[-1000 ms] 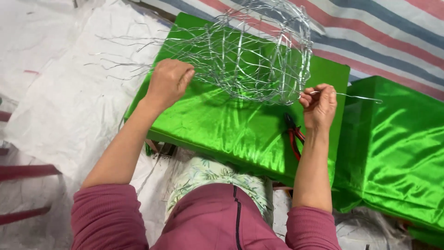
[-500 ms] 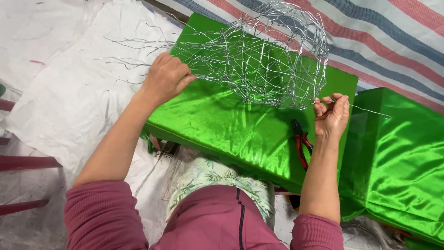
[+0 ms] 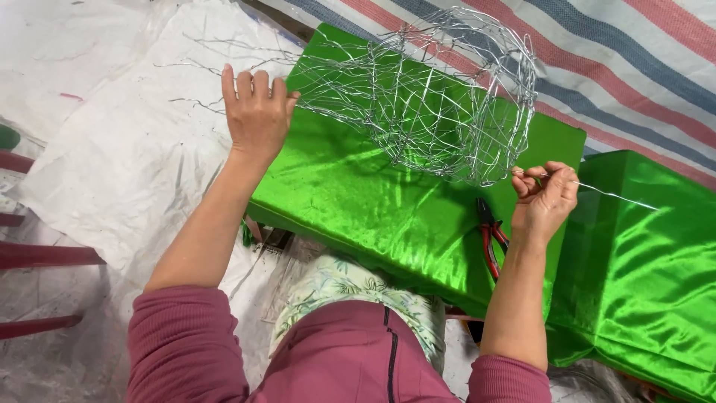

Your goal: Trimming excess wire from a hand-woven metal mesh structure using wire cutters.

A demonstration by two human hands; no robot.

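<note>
Left hand (image 3: 256,112) flat, grip open, steadying rounded silver wire-mesh frame (image 3: 440,97) on shiny green satin surface (image 3: 358,201); right hand (image 3: 544,198) pinching thin loose wire strand (image 3: 611,195), best pulled taut.

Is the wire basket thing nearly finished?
Mostly. The wire cage already has a rounded woven body. The right hand pinches a loose wire at its rim; the left hand steadies the other end. Stray wire ends remain untucked there. Pliers lie unused.
</note>
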